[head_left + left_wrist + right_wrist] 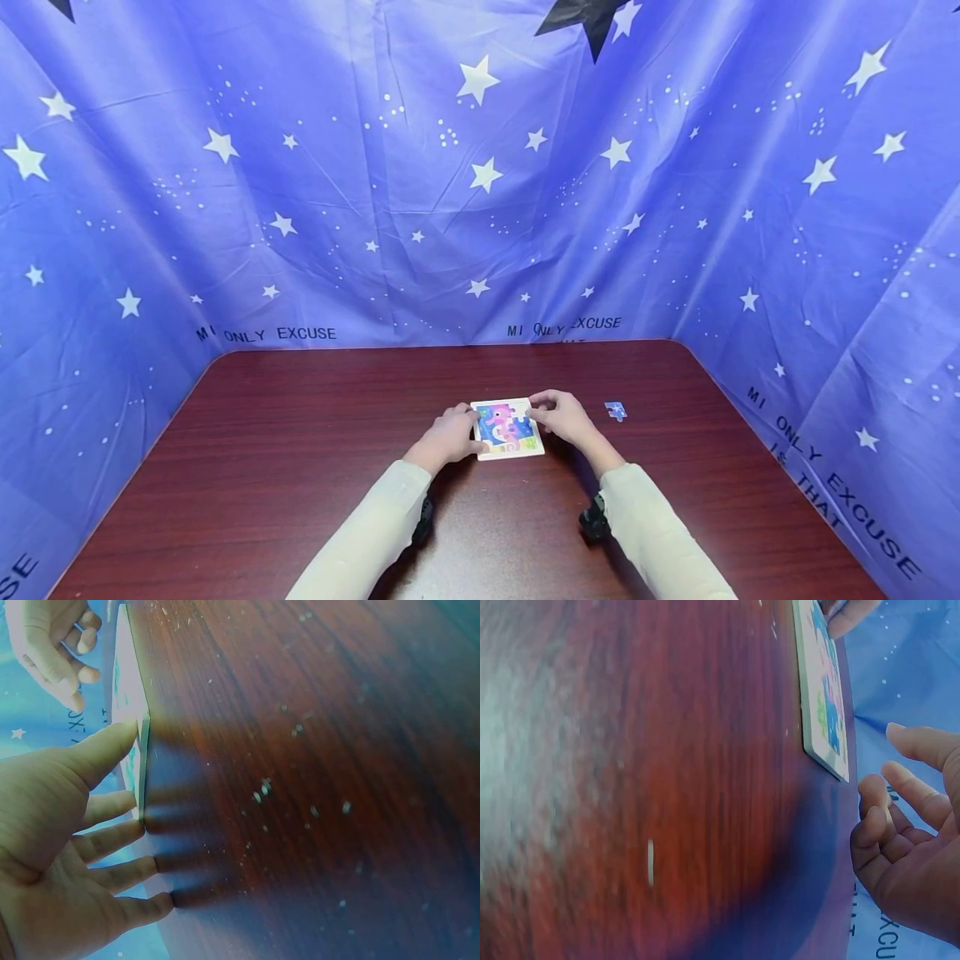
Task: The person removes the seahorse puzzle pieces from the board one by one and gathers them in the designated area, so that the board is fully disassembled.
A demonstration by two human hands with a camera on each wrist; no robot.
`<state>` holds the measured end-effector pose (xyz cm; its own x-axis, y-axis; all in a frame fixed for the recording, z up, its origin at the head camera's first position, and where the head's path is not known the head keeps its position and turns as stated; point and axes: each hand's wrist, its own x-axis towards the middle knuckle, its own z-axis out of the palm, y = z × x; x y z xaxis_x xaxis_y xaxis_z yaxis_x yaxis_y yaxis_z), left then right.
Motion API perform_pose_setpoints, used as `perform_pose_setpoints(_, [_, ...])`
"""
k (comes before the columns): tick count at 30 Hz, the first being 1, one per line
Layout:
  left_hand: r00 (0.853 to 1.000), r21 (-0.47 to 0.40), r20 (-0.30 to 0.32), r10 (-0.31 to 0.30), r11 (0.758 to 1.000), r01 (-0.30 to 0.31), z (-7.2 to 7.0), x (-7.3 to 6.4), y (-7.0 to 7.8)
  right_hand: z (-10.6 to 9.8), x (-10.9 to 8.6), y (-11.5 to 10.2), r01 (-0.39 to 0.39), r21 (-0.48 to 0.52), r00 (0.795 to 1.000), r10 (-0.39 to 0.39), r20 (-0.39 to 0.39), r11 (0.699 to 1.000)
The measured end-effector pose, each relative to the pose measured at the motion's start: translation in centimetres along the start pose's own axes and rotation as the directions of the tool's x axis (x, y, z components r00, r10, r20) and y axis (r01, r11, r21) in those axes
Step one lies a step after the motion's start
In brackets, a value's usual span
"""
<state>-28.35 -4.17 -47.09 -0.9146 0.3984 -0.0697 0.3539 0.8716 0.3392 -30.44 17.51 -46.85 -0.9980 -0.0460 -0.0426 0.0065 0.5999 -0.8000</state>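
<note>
A small square jigsaw puzzle (504,432) in a white frame lies on the table, with a pink seahorse on blue and a white gap at its upper right. My left hand (448,437) rests at its left side, thumb on the near-left corner and fairly straight fingers along the edge. Beside the upper right corner is my right hand (561,417); its thumb and index finger stand apart with nothing visible between them, and its other fingers curl loosely. One loose blue puzzle piece (616,411) lies to the right of that hand.
The dark red wooden table (300,467) has rounded far corners. A blue star-patterned cloth (420,208) hangs behind it and along both sides. Black wrist devices (595,521) sit under the pale sleeves (660,533).
</note>
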Motion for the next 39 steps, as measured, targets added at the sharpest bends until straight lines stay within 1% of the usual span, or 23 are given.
perform_pose_setpoints(6, [1.000, -0.010, 0.005, -0.006, 1.000, 0.006, -0.1, -0.1, 0.0, 0.7, 0.0, -0.5, 0.011, -0.023, 1.000, -0.011, 0.007, 1.000])
perform_pose_setpoints(14, [1.000, -0.016, 0.003, -0.019, 1.000, 0.019, -0.3, 0.0, 0.2, 1.5, 0.3, -0.8, 0.085, -0.069, 0.996, -0.085, -0.001, 0.994])
perform_pose_setpoints(22, [1.000, -0.013, 0.007, -0.017, 1.000, 0.017, -0.2, -0.1, 0.2, 2.1, 0.8, -0.8, 0.090, -0.143, 0.996, -0.093, -0.016, 0.986])
perform_pose_setpoints(28, [1.000, -0.012, 0.008, -0.020, 1.000, 0.020, -0.2, 0.0, 0.3, 2.5, 1.0, -1.0, 0.086, -0.177, 0.996, -0.091, -0.021, 0.980])
perform_pose_setpoints(34, [1.000, -0.013, 0.011, -0.016, 1.000, 0.016, -0.1, -0.1, 0.2, 3.0, 1.2, -0.7, 0.100, -0.227, 0.993, -0.111, -0.035, 0.969])
perform_pose_setpoints(39, [1.000, -0.015, 0.002, -0.007, 1.000, 0.008, -0.2, -0.1, 0.2, 3.3, 1.2, -0.7, 0.111, -0.270, 0.992, -0.124, -0.032, 0.957])
